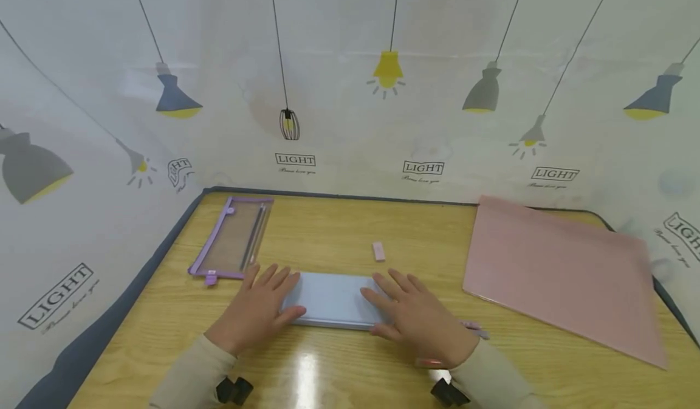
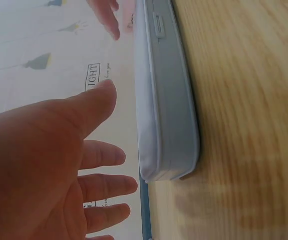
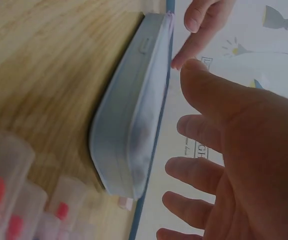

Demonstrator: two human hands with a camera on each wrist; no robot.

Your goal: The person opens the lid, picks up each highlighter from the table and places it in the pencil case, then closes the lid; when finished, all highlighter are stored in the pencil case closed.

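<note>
A light blue pencil case (image 1: 333, 299) lies closed and flat on the table, with a small latch on its near side (image 2: 171, 95). My left hand (image 1: 259, 309) is over its left end, fingers spread and straight, overlapping the lid in the head view. Over the right end is my right hand (image 1: 418, 315), also with fingers extended. Both wrist views show a gap between the fingers and the case, and neither hand holds anything. Beside my right wrist lie several pens with translucent caps and red tips (image 3: 21, 220), partly hidden by the arm in the head view.
A purple-edged clear zip pouch (image 1: 232, 239) lies at the back left of the wooden table (image 1: 322, 233). Behind the case sits a small pink eraser (image 1: 378, 251). A large pink folder-like sheet (image 1: 558, 275) covers the right side. Lamp-printed sheeting (image 1: 339, 111) encloses the back and sides.
</note>
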